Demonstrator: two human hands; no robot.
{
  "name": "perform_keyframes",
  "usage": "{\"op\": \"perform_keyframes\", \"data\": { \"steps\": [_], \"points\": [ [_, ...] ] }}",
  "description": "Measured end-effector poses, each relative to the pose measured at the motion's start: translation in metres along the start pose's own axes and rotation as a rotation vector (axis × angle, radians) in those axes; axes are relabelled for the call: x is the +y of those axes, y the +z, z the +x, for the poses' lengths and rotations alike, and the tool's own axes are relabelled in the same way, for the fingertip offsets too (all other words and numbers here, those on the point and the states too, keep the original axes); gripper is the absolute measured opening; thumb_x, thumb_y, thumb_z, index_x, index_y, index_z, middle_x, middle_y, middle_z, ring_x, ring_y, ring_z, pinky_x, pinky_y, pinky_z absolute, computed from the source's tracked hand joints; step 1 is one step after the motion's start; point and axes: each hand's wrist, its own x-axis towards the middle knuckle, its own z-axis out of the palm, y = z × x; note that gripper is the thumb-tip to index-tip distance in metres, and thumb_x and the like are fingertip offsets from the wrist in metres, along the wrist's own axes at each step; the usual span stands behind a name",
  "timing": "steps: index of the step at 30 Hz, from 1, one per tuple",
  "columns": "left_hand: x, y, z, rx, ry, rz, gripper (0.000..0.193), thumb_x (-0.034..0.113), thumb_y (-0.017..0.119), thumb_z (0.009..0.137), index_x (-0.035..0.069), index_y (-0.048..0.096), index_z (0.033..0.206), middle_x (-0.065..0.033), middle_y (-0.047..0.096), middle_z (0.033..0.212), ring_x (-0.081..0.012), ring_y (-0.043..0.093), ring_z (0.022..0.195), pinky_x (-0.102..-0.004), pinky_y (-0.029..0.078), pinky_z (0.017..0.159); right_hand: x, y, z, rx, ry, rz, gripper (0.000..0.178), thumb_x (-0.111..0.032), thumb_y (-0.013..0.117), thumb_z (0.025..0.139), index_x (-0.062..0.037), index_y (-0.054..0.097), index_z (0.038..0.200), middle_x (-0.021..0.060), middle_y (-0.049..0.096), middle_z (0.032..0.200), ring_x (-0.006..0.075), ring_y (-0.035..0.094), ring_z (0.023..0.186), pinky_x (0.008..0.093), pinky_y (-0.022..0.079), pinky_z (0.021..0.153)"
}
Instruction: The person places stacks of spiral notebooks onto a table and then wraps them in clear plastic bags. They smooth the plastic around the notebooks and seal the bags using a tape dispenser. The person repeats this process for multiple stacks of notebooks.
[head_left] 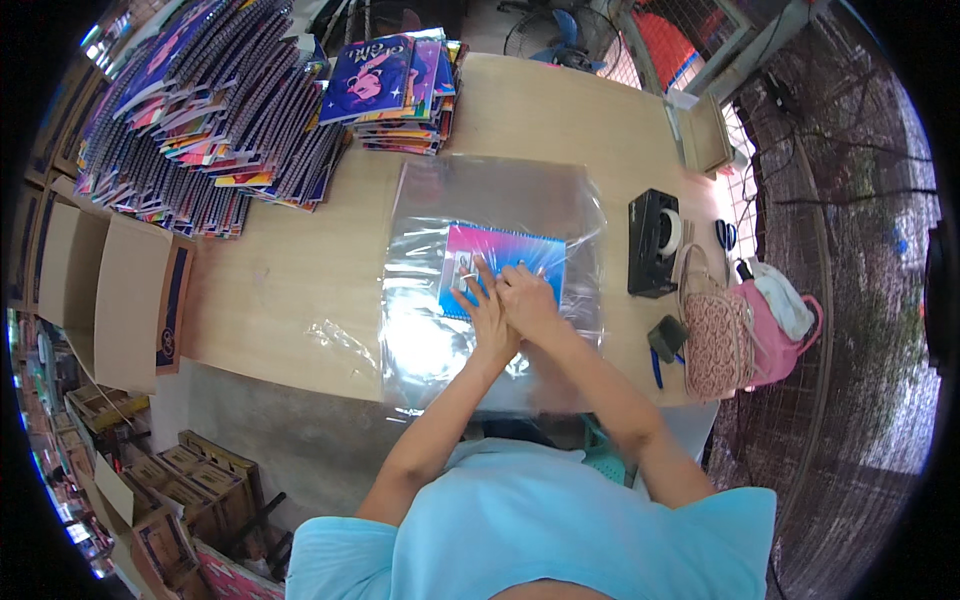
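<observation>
A spiral-bound notebook (549, 257) with a pink and blue cover lies on a stack of large clear plastic sheets (490, 190) in front of me. My left hand (487, 312) rests on the notebook's lower middle, its fingers stretched and spread over the cover. Right beside it, and touching it, my right hand (528, 300) presses on the cover with its fingers curled in. Whatever may be under those curled fingers is hidden. Shiny glare on the plastic makes it hard to see whether the notebook is under a layer of film.
Tall piles of spiral notebooks (225, 110) fill the far left, beside a shorter stack (368, 80). An open carton (130, 300) stands at the left edge. To the right are a black tape dispenser (650, 245), scissors (725, 235), a patterned pouch (715, 340) and a pink bag (775, 345).
</observation>
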Motion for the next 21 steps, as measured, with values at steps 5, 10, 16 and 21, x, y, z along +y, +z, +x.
{"op": "perform_keyframes", "data": {
  "steps": [5,10,16,21],
  "points": [
    [-0.021,-0.074,-0.074,-0.123,0.052,-0.026,0.071,0.015,0.074,0.069,0.021,0.045,0.134,-0.0251,0.016,0.149,-0.0509,0.015,0.136,-0.0782,0.014,0.092,-0.016,-0.020,-0.020,-0.174,0.051,-0.060,0.066,-0.019,0.066,0.073,0.0094,0.042,0.128,0.0184,0.048,0.118,0.0319,0.047,0.114,0.0459,0.040,0.098],
    [-0.041,-0.097,-0.008,-0.149,0.213,-0.054,0.065,0.014,0.067,0.075,0.011,0.043,0.135,-0.0106,0.036,0.142,-0.0290,0.030,0.135,-0.0715,0.018,0.099,-0.031,-0.004,-0.033,-0.059,0.079,-0.119,0.079,-0.021,0.070,0.069,0.0112,0.035,0.133,0.0196,0.044,0.124,0.0336,0.042,0.120,0.0505,0.033,0.103],
    [-0.068,-0.056,-0.004,-0.164,0.430,0.059,0.071,0.028,0.066,0.077,0.005,0.038,0.138,-0.0101,0.040,0.140,-0.0249,0.036,0.133,-0.0655,0.011,0.106,0.007,-0.044,-0.038,-0.016,0.004,0.050,0.068,-0.018,0.067,0.069,-0.0013,0.044,0.131,0.0179,0.044,0.125,0.0330,0.042,0.120,0.0528,0.032,0.103],
    [-0.061,-0.053,-0.009,-0.219,0.370,0.078,0.072,0.027,0.066,0.079,0.006,0.033,0.141,-0.0100,0.035,0.144,-0.0259,0.034,0.134,-0.0751,0.009,0.099,0.043,-0.065,-0.022,0.267,-0.045,-0.452,0.035,-0.011,0.060,0.071,-0.0102,0.063,0.107,0.0097,0.057,0.108,0.0289,0.053,0.102,0.0489,0.037,0.098]
  ]
}}
